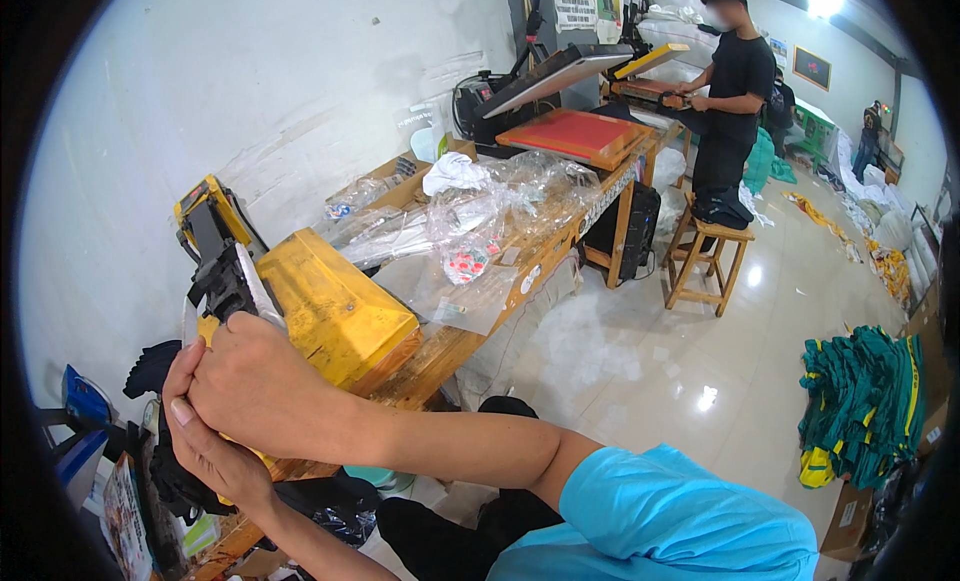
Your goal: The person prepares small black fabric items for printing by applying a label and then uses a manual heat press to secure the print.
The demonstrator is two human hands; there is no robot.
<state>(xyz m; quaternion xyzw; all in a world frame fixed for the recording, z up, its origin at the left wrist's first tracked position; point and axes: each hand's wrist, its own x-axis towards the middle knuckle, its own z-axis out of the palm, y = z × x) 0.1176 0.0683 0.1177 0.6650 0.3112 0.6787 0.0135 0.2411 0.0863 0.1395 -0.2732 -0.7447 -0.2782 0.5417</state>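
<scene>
My right hand (250, 379) is curled at the lower end of a yellow-and-black machine's upper part (228, 286), with a pale edge beside it. Just below and left of it, my left hand (215, 446) is pressed close, fingers bent and thumb raised. What the two closed hands grip is hidden. A wide yellow plate (330, 301), worn and stained, lies to their right on the wooden workbench (440, 376). Dark cloth (155, 366) hangs at their left.
Crumpled plastic bags (470, 211) and a red-topped press (568, 136) occupy the bench's far part. A person in black (730, 101) stands there by a wooden stool (710, 251); others work farther back. Green-yellow garments (860, 406) are piled on the floor (740, 361) at right.
</scene>
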